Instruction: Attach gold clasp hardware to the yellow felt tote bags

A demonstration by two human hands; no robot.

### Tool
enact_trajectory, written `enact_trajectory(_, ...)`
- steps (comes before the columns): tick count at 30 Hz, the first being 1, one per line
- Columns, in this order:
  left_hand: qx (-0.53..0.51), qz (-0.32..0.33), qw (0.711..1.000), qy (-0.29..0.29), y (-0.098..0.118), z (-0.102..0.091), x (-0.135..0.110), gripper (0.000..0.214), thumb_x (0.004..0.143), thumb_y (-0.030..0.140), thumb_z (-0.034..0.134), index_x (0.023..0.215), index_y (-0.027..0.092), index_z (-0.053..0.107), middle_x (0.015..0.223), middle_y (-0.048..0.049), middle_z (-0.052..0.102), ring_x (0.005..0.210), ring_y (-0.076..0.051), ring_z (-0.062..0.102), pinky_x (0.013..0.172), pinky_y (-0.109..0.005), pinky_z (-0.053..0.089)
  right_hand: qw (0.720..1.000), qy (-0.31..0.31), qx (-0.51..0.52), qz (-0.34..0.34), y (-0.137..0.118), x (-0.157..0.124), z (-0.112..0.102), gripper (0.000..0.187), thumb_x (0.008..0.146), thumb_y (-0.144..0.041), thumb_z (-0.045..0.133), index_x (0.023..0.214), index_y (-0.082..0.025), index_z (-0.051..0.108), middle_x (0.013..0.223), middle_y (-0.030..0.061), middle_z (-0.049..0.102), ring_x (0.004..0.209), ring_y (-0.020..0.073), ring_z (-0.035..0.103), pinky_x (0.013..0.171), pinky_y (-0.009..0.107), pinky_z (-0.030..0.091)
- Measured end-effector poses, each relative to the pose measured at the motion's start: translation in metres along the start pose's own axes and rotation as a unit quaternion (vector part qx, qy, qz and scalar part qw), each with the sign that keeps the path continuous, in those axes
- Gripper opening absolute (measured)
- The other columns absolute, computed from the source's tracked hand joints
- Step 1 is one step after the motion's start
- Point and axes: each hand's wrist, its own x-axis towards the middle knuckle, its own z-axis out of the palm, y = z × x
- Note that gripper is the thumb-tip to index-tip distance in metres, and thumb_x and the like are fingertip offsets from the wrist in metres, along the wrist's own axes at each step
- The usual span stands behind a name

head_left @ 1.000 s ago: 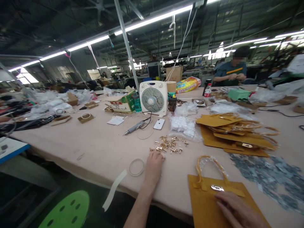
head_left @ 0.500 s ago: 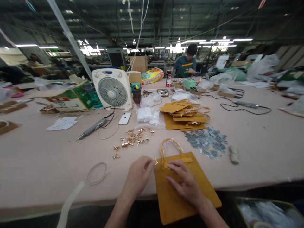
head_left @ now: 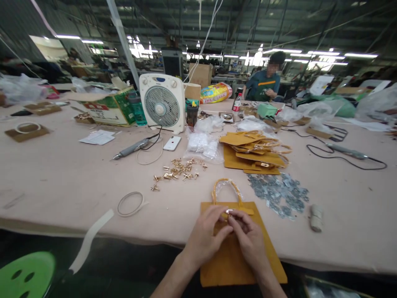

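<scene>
A mustard-yellow bag panel [head_left: 217,265] with a plastic-wrapped handle [head_left: 227,182] lies at the table's front edge, partly overhanging it. Over its upper part, my left hand [head_left: 209,231] and my right hand [head_left: 248,234] meet, fingertips pinched together around a small shiny metal clasp piece [head_left: 228,211]. Fingers hide most of this piece. Beyond the panel, several gold metal fittings [head_left: 178,167] lie scattered to the left. A heap of flat grey metal plates [head_left: 282,194] sits to the right, below a stack of similar yellow panels [head_left: 248,155].
A white box fan [head_left: 163,103], a phone [head_left: 172,143] and a grey electric screwdriver [head_left: 132,148] are at left. Another screwdriver [head_left: 347,151] with a cord lies right. A tape coil [head_left: 132,204] and a small roll [head_left: 316,218] flank the panel. A co-worker [head_left: 263,82] is across the table.
My left hand has brought the metal piece right, from beside the panel's corner to over its upper middle. My right fingers have closed in to meet it. The camera view has turned left.
</scene>
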Motion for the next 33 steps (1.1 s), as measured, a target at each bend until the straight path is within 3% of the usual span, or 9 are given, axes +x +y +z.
enact_trajectory(5,0.033,0.050,0.998,-0.013,-0.018,0.002,0.005,0.035,0.095,0.027,0.072,0.130,0.026,0.068,0.126,-0.0078,0.071,0.115,-0.023,0.068,0.101,-0.037,0.059,0.982,-0.043,0.154,0.102,0.002,0.013,-0.007,0.036,0.085,-0.050,0.083,0.104,-0.020,0.077,0.083,0.0030,0.071,0.067,0.0122,0.058,0.064,0.024,0.049)
enact_trajectory(9,0.029,0.046,0.998,-0.016,-0.029,0.006,0.010,0.039,0.094,0.025,0.073,0.133,0.028,0.067,0.113,-0.0045,0.076,0.096,-0.018,0.072,0.091,-0.032,0.061,0.962,-0.046,0.225,0.146,0.001,0.018,-0.013,0.036,0.080,-0.046,0.088,0.100,-0.019,0.079,0.074,0.0006,0.067,0.061,0.0091,0.052,0.060,0.021,0.043)
enact_trajectory(14,0.002,0.015,1.000,-0.013,-0.034,0.009,0.011,0.032,0.094,0.016,0.071,0.123,0.028,0.072,0.104,-0.0004,0.079,0.088,-0.016,0.074,0.086,-0.027,0.061,0.962,-0.061,0.225,0.146,-0.001,0.019,-0.015,0.034,0.080,-0.044,0.089,0.101,-0.019,0.080,0.073,0.0006,0.067,0.062,0.0101,0.052,0.059,0.022,0.041)
enact_trajectory(23,0.026,0.086,0.995,0.036,-0.038,0.015,0.005,0.024,0.097,0.019,0.068,0.120,0.025,0.072,0.110,-0.0037,0.081,0.097,-0.018,0.077,0.089,-0.029,0.062,0.969,-0.064,0.204,0.123,0.004,0.017,-0.014,0.034,0.082,-0.046,0.087,0.101,-0.019,0.078,0.072,-0.0002,0.067,0.062,0.0102,0.054,0.060,0.023,0.042)
enact_trajectory(26,0.029,0.076,0.996,0.030,-0.036,0.014,0.005,0.023,0.098,0.018,0.066,0.118,0.026,0.072,0.109,-0.0029,0.080,0.096,-0.018,0.076,0.089,-0.030,0.061,0.971,-0.068,0.196,0.122,0.003,0.016,-0.013,0.034,0.082,-0.046,0.087,0.101,-0.019,0.078,0.073,0.0003,0.066,0.062,0.0105,0.054,0.060,0.024,0.043)
enact_trajectory(29,0.060,0.036,0.997,0.033,-0.032,0.005,0.007,0.035,0.092,0.020,0.074,0.126,0.027,0.067,0.117,-0.0037,0.076,0.103,-0.020,0.073,0.094,-0.034,0.061,0.970,-0.030,0.209,0.123,0.005,0.016,-0.013,0.035,0.079,-0.045,0.089,0.101,-0.020,0.078,0.074,0.0003,0.065,0.063,0.0109,0.054,0.060,0.024,0.045)
enact_trajectory(31,0.121,0.001,0.990,0.080,-0.030,-0.003,0.010,0.054,0.084,0.023,0.082,0.133,0.026,0.060,0.131,-0.0077,0.068,0.119,-0.025,0.065,0.105,-0.043,0.056,0.963,0.026,0.238,0.120,0.007,0.017,-0.014,0.035,0.077,-0.043,0.091,0.100,-0.022,0.078,0.079,0.0001,0.065,0.066,0.0108,0.055,0.059,0.022,0.046)
enact_trajectory(33,0.193,-0.038,0.974,0.113,-0.030,-0.011,0.013,0.055,0.076,0.026,0.089,0.125,0.023,0.063,0.137,-0.0113,0.061,0.129,-0.031,0.057,0.110,-0.052,0.050,0.953,0.071,0.270,0.115,0.010,0.018,-0.014,0.035,0.075,-0.042,0.092,0.100,-0.024,0.078,0.083,0.0000,0.065,0.069,0.0103,0.055,0.059,0.021,0.048)
